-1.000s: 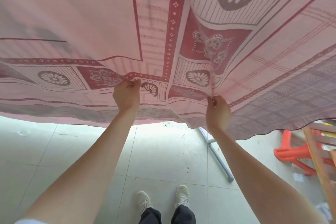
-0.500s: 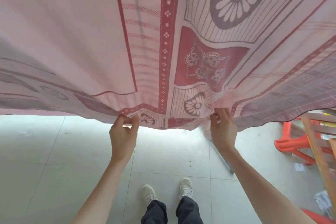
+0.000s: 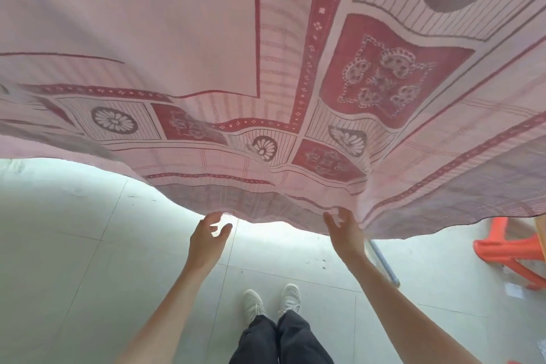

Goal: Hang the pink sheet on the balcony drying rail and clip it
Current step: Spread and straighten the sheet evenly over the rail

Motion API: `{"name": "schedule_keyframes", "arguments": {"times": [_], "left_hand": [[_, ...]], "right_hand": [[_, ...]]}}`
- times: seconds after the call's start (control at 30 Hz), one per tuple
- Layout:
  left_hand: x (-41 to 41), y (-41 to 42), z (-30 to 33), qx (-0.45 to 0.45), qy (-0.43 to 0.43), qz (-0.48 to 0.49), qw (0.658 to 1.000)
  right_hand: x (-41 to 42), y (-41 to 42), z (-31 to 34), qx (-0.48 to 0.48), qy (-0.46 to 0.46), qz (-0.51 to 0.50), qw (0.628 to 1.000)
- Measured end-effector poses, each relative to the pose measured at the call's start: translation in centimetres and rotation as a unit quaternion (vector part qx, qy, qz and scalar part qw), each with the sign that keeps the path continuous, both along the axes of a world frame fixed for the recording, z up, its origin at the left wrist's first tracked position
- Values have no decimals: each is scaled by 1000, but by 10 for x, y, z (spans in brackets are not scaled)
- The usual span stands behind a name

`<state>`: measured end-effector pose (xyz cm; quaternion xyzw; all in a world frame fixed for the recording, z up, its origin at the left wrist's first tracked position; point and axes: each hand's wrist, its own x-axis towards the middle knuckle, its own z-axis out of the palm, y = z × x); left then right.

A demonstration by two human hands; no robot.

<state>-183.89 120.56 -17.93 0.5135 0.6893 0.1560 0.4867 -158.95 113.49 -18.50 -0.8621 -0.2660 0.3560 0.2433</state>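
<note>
Pink patterned sheet billowing above loose-fingered left hand, right hand.

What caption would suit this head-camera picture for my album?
Both hands, left hand and right hand, open just below the hem of the pink sheet billowing overhead.

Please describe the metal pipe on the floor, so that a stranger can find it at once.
Start at the pink sheet overhead, then look under its hem beside the right hand. A thin grey pipe slants across the pale floor tiles, unlike the orange plastic stool further right.
</note>
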Motion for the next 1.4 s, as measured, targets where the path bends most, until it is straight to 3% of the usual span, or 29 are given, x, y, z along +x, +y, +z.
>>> {"name": "schedule_keyframes", "arguments": {"times": [0.13, 0.27, 0.53, 0.7, 0.9, 1.0, 1.2, 1.4], "left_hand": [[-28, 2, -31, -86, -1, 61, 994], [-60, 23, -61, -194, -92, 198, 956], [-123, 106, -170, -264, -205, 288, 897], [-134, 152, -256, -285, -310, 313, 851], [-125, 204, -358, -200, -508, 251, 800], [-119, 222, -386, -113, -570, 193, 791], [-121, 249, -416, -22, -601, 206, 772], [-126, 267, -435, 20, -593, 235, 770]], "right_hand": [[-30, 16, -27, -62, 106, -30, 992], [-61, 35, -57, -91, 232, -134, 959], [-129, 78, -169, 1, 439, -362, 823], [-153, 110, -256, 109, 525, -420, 733], [-122, 169, -353, 297, 565, -414, 649], [-106, 195, -384, 347, 581, -385, 627], [-92, 219, -415, 420, 554, -350, 628], [-86, 211, -437, 448, 496, -388, 636]]}}
